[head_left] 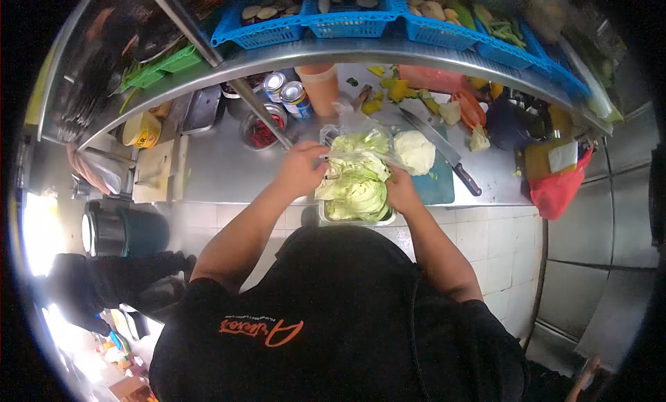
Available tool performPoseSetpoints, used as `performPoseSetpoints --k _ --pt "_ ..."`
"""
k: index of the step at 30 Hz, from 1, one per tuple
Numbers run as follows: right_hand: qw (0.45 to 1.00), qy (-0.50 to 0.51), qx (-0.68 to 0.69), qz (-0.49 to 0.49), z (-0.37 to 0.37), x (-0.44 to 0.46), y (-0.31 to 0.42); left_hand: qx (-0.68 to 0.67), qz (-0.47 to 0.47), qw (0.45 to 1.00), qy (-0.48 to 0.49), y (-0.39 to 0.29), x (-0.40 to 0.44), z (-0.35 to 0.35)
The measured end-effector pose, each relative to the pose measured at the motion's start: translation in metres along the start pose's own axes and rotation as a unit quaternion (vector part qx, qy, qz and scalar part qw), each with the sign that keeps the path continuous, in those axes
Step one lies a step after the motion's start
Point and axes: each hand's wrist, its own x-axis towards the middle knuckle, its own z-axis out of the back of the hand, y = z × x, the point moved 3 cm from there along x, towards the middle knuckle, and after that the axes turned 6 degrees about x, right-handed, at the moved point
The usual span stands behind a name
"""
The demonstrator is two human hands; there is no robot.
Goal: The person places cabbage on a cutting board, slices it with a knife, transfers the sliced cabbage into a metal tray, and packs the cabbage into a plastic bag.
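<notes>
Pale green cabbage leaves (356, 194) are heaped in a metal tray (378, 222) at the counter's front edge. Over the back of the heap lies a clear plastic bag (378, 140), its edge stretched between my hands. My left hand (303, 169) is closed on the bag's edge at the left of the leaves. On the other side, my right hand (401, 190) is closed near the bag's right end, its fingertips partly hidden by the leaves. A cut cabbage (415, 153) sits just beyond my right hand on a green cutting board (438, 183).
A large knife (451, 159) lies across the board's right side. Behind are a bowl of red strips (262, 129), cans (296, 99), an orange container (319, 90) and vegetable scraps (399, 90). Blue baskets (350, 27) line the overhead shelf (326, 57). A red bag (560, 187) hangs at right.
</notes>
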Motion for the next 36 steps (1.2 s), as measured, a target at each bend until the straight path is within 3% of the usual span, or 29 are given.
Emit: performPoseSetpoints --k 3,6,12,18,21,24,27,30,33,36 --pt "1.0 0.01 0.017 -0.004 0.0 0.005 0.001 0.074 -0.022 0.997 0.025 0.005 0.003 -0.001" --pt "0.999 0.017 0.034 0.01 0.002 0.009 -0.002 0.051 0.021 0.998 0.036 0.014 0.007 -0.002" --pt "0.998 0.042 0.045 0.014 -0.003 -0.001 0.014 0.042 0.012 0.999 -0.006 0.007 0.001 0.005" --pt "0.996 -0.009 0.087 -0.005 -0.002 -0.004 0.001 -0.085 0.007 0.996 0.037 -0.013 -0.011 0.011" --pt "0.992 -0.016 0.127 -0.022 -0.003 -0.008 -0.006 -0.13 0.099 0.982 0.099 -0.027 -0.024 0.013" --pt "0.992 -0.014 0.127 -0.022 -0.002 -0.009 -0.017 -0.049 0.093 0.979 0.175 -0.032 -0.026 0.017" --pt "0.995 0.003 0.098 -0.013 0.001 -0.002 -0.025 -0.02 -0.019 0.995 0.101 -0.024 -0.022 0.011" --pt "1.0 0.012 0.002 0.017 0.004 0.004 -0.019 -0.211 0.146 0.966 0.044 -0.007 -0.02 -0.008" --pt "0.994 0.008 -0.1 0.048 0.009 0.011 -0.027 -0.405 0.229 0.881 0.088 0.016 -0.017 -0.028" --pt "0.989 0.003 -0.138 0.046 0.004 0.006 -0.008 -0.158 0.23 0.941 0.19 0.003 -0.003 -0.019"
